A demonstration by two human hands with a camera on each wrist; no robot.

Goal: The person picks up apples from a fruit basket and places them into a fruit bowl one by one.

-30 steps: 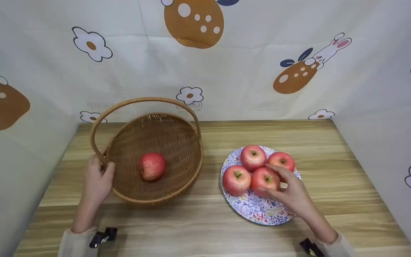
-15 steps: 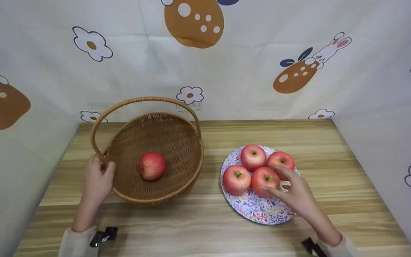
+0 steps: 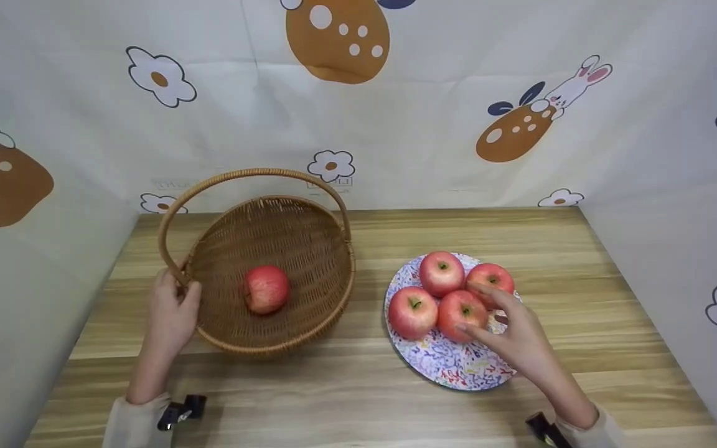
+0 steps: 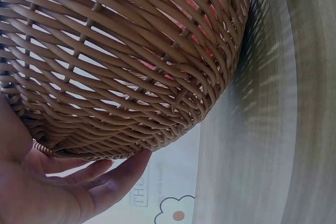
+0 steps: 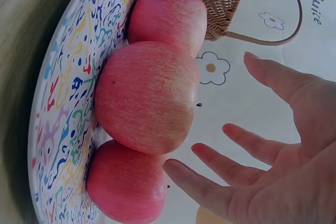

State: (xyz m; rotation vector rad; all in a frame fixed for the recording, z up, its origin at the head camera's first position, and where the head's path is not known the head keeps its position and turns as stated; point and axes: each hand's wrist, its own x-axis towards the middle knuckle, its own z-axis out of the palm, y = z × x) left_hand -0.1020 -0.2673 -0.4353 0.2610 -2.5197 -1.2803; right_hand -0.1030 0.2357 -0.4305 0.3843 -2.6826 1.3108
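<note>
At the rim of a brown wicker basket (image 3: 312,249), beside the foot of its arched handle, my left hand (image 3: 172,314) grips the left side. One red apple (image 3: 267,290) lies inside; bits of red show through the weave (image 4: 121,77) in the left wrist view. On the right, several red apples sit close together on a round plate (image 3: 452,366) with a multicoloured squiggle pattern. My right hand (image 3: 517,339), thumb and fingers spread, hovers over the plate's right side near the front apple (image 3: 460,309). In the right wrist view, a gap separates the fingers from that apple (image 5: 147,98).
Basket and plate stand apart on a wood-grain table (image 3: 358,398). A pale curtain (image 3: 421,143) printed with flowers and rabbits closes off the back and both sides. The basket's tall handle (image 3: 265,173) arches up in front of it.
My right hand has shifted slightly to the right, its fingertips drawing back a little from the front apple. The left hand, basket and apples keep their places.
</note>
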